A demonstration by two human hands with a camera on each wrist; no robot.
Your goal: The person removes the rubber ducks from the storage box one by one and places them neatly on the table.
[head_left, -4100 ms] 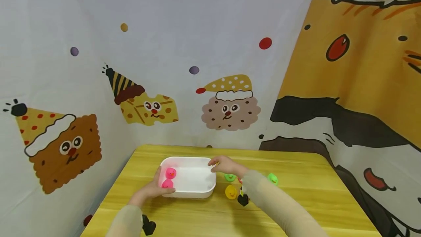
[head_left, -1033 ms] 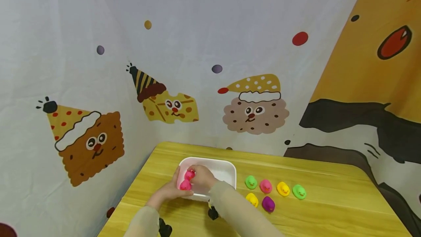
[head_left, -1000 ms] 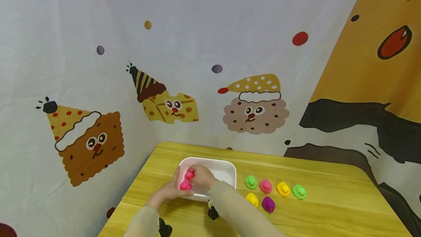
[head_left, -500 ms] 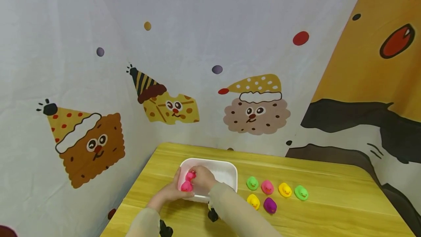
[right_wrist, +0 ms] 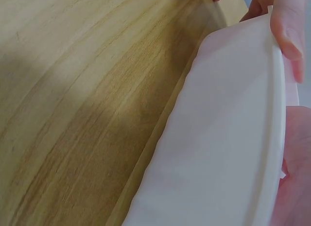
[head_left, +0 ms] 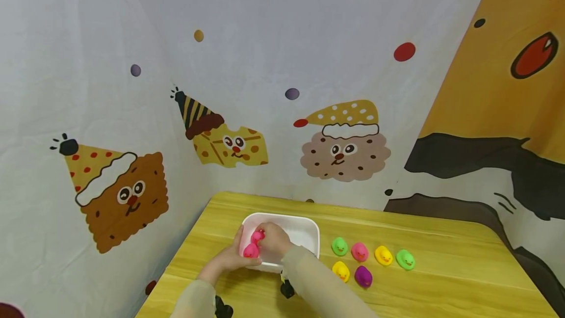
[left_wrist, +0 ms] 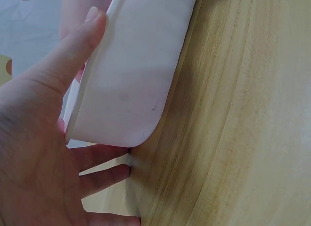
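A white plastic tray (head_left: 307, 235) stands at the left of the wooden table. My left hand (head_left: 230, 259) grips its near left corner; in the left wrist view the thumb lies on the rim and the fingers spread past the end wall. Inside the tray, my right hand (head_left: 274, 240) pinches a pink rubber duck (head_left: 256, 236) at the left end. Another pink duck (head_left: 250, 251) sits just in front of it, near the left thumb. In the right wrist view the tray wall (right_wrist: 218, 124) hides most of the right hand.
Right of the tray, a back row holds a green duck (head_left: 339, 246), a pink one, a yellow one (head_left: 383, 255) and another green one. A yellow duck (head_left: 341, 271) and a purple duck (head_left: 364, 277) sit in front. A printed cloth (head_left: 247, 38) hangs behind the table (head_left: 423, 288).
About four seconds ago my right hand was at the tray's right rim; it has since moved left to the pink duck. Over the last second both hands stay nearly still.
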